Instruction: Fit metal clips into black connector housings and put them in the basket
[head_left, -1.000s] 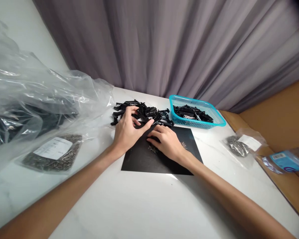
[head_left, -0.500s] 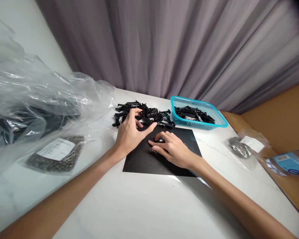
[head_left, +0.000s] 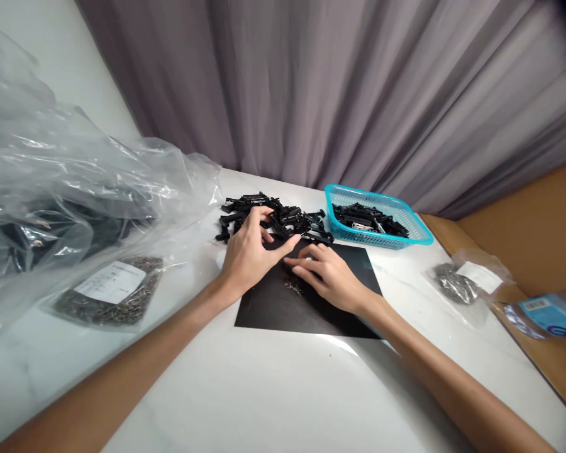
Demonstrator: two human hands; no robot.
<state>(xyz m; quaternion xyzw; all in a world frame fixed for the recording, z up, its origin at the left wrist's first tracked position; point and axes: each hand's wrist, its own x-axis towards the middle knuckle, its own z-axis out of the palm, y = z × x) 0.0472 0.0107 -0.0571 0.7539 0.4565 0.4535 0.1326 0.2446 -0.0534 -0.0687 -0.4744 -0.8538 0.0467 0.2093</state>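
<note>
Here the right hand (head_left: 332, 277) curls beside small, wiry metal pieces (head_left: 293, 287).

Beyond the left hand (head_left: 251, 255), I saw the heap of black parts (head_left: 290, 219) bar the way, while the blue basket (head_left: 377, 238) rose past the right hand (head_left: 332, 277). The plastic bag (head_left: 136, 165) and labelled packet (head_left: 144, 301) hemmed in the left hand's outer side; on the wrist side of both hands, white tabletop (head_left: 273, 390) left room to pass.
</note>
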